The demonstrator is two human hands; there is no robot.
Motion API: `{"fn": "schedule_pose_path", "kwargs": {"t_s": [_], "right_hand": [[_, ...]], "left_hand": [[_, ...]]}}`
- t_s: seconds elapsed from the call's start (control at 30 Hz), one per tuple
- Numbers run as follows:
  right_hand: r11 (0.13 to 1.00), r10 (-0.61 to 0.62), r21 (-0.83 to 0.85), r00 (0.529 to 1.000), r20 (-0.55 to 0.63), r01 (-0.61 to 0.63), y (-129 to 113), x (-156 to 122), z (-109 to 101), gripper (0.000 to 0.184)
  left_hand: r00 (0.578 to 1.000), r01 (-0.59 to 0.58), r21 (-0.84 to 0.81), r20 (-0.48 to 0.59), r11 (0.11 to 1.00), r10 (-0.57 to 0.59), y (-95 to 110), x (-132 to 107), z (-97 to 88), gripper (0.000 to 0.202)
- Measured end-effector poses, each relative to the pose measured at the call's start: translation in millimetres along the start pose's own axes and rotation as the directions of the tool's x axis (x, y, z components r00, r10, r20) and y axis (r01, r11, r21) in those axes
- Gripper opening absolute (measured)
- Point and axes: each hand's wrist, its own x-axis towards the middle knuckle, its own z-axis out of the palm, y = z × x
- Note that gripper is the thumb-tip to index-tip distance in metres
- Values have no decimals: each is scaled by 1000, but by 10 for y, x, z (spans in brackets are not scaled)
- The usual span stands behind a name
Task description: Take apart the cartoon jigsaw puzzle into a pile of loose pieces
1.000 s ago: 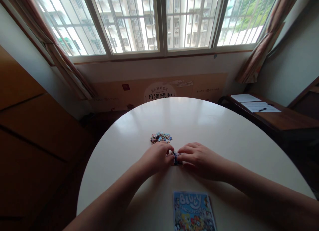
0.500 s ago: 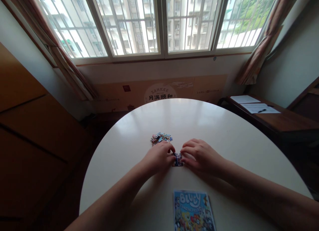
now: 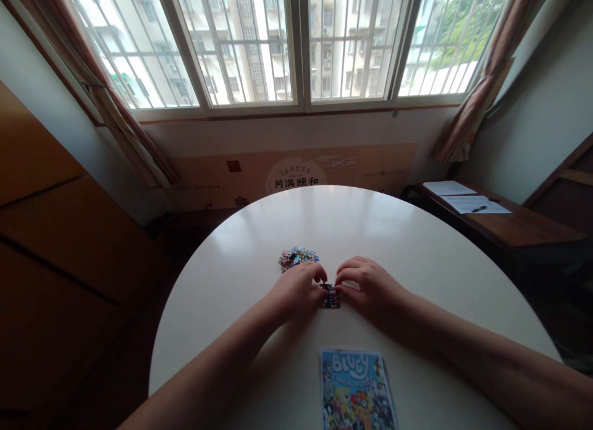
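A small dark patch of joined jigsaw pieces [image 3: 330, 298] lies flat on the white round table [image 3: 208, 349]. My left hand [image 3: 299, 286] grips its upper left side, thumb and fingers curled in. From the right, my right hand [image 3: 365, 280] pinches at the top right edge with bent fingers. The fingertips cover part of the patch, so a loose piece between them is hard to make out. Just beyond my left hand is a heap of loose jigsaw pieces [image 3: 296, 256], partly hidden by it.
Nearer to me lies a blue picture card [image 3: 356, 387] printed "Bluey" with cartoon animals. A brown side table [image 3: 542, 226] at the right holds papers [image 3: 477, 204] and a pen. Beyond the table are a barred window and tied curtains [image 3: 120, 127].
My right hand's fingers have drawn slightly closer to the patch, and the gap between both hands is a little smaller. The whole view has shifted slightly with my head.
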Motion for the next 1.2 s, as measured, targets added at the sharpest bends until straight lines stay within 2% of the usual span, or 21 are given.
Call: {"fn": "schedule_pose_path", "kwargs": {"t_s": [0.37, 0.57, 0.87, 1.2], "right_hand": [[998, -16, 61, 1000, -6, 16, 10, 18, -11, 6], [997, -25, 76, 1000, -5, 26, -4, 18, -23, 6], [995, -54, 87, 998, -13, 55, 24, 11, 5, 4], [994, -89, 61, 996, -25, 90, -6, 13, -5, 5]], "left_hand": [[1000, 20, -35, -23, 999, -20, 7, 6, 35, 15], [999, -6, -56, -34, 998, 4, -12, 8, 41, 16], [998, -52, -120, 23, 991, 55, -64, 29, 2, 9], [1000, -23, -162, 1, 987, 24, -67, 46, 1, 10]]}}
